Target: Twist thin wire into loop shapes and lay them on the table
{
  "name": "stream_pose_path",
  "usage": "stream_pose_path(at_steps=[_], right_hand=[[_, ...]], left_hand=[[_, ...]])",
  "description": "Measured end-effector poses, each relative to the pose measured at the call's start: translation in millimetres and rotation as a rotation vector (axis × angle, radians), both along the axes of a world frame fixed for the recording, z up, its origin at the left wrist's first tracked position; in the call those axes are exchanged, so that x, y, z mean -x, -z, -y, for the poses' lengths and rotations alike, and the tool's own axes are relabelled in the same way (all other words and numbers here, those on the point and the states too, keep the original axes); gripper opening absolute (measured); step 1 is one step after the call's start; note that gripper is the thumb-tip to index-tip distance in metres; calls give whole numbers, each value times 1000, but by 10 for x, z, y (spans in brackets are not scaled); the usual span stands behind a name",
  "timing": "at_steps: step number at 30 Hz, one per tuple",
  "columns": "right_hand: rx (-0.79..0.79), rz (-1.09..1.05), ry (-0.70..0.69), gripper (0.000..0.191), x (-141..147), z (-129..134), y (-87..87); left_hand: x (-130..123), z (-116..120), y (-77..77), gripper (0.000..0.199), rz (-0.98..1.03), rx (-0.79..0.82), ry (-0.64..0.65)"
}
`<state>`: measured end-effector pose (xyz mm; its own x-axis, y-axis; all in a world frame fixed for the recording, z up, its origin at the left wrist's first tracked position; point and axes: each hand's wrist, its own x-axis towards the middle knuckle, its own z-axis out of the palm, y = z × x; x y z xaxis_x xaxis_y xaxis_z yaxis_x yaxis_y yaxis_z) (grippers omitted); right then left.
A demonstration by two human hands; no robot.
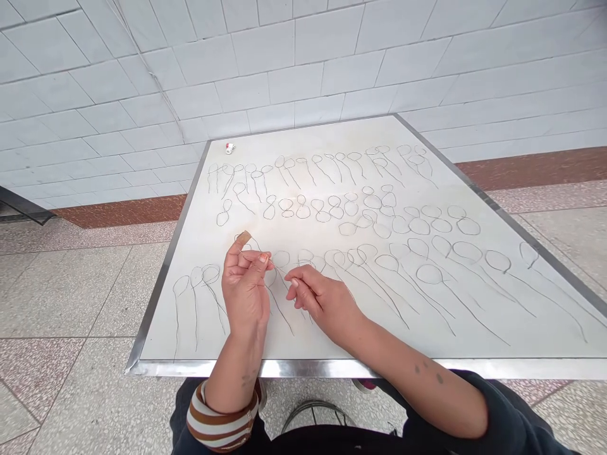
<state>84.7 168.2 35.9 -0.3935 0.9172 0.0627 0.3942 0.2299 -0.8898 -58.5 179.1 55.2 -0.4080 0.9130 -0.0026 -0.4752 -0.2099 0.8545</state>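
Observation:
My left hand [245, 294] is raised over the front middle of the table, with brown tape [243, 238] on one fingertip. Its thumb and fingers pinch a thin dark wire [279, 270]; a loop of wire shows near the taped finger. To its right, my right hand [325, 302] is closed, thumb against forefinger, at the same wire's other side. Only a short stretch shows between the hands. Around them lie wires bent into a loop with long tails, such as the looped wire [446, 280] right of my right hand.
Several figure-eight wires [324, 210] lie in the table's middle, and shorter looped wires [327, 165] form a row behind. A small red and white object [230, 148] sits at the back left corner. The table [190, 341] has a metal edge; a tiled wall [332, 63] stands behind it.

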Motion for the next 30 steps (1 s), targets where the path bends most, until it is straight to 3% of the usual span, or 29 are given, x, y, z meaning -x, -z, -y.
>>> stream_pose_path(at_steps=[6, 12, 18, 25, 30], right_hand=[[35, -86, 3, 18, 18, 37, 8], [112, -211, 16, 18, 9, 30, -34], [253, -319, -78, 24, 8, 0, -44], [199, -222, -90, 16, 34, 18, 6], [30, -129, -89, 15, 41, 39, 9]], left_hand=[[3, 15, -27, 50, -2, -15, 35], [-58, 32, -51, 55, -73, 23, 153], [-3, 5, -36, 53, -9, 33, 123], [39, -5, -21, 57, 36, -11, 38], [60, 14, -22, 61, 38, -42, -32]])
